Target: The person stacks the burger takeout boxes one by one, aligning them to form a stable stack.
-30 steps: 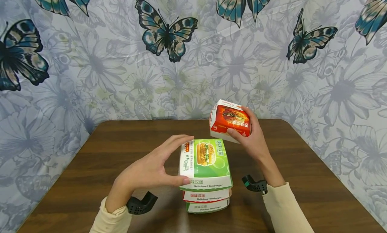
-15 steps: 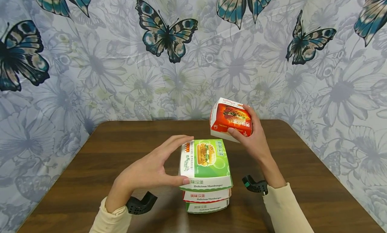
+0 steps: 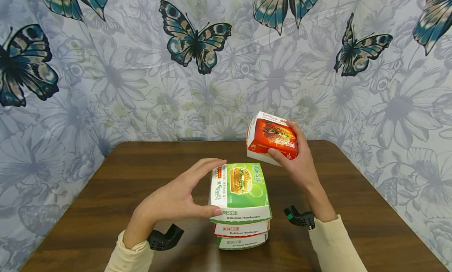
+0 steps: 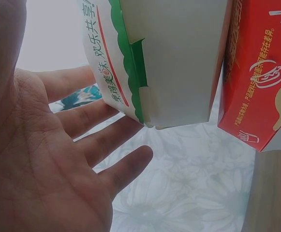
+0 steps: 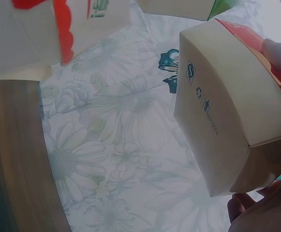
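A stack of hamburger boxes stands near the table's front: a green-topped hamburger box (image 3: pixel 248 197), a red-edged box (image 3: pixel 247 228) below it and a green-edged box (image 3: pixel 247 241) at the bottom. My left hand (image 3: pixel 173 195) spans the top box from its left side, thumb at the front edge and fingers at the back. In the left wrist view, those fingers lie against the box's end (image 4: pixel 174 63). Beyond the stack, to the right, my right hand (image 3: pixel 300 166) grips a red hamburger box (image 3: pixel 272 136), raised and tilted. Its pale underside (image 5: pixel 208 116) shows in the right wrist view.
The brown wooden table (image 3: pixel 141 166) runs back to a butterfly-and-flower backdrop (image 3: pixel 197 99). Black wrist cameras (image 3: pixel 166 237) hang beneath both wrists, the left one just beside the stack.
My right hand has lifted the red hamburger box slightly, moved it a little to the right and tilted it a bit more. My left hand and the stack stay in place.
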### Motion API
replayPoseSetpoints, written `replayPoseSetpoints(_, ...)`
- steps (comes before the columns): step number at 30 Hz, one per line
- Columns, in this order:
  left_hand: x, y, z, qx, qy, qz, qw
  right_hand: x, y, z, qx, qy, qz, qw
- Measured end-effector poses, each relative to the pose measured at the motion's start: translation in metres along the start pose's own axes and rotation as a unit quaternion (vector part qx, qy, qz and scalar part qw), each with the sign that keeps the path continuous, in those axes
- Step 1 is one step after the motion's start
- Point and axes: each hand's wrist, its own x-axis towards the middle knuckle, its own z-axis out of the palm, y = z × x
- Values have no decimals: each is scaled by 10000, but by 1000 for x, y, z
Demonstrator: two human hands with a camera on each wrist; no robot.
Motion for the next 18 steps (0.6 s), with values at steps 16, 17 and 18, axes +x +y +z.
replayPoseSetpoints(16, -2, 2, -2, 11, 14, 16, 10000, -5, -17, -5, 103, 14, -41, 9999)
replayPoseSetpoints(17, -1, 2, -2, 8, 12, 17, 10000, -5, -18, -5, 82, 12, -59, 9999)
replayPoseSetpoints(18, -1, 2, -2, -3, 10, 11, 10000, -5, -19, -5, 55, 11, -76, 10000)
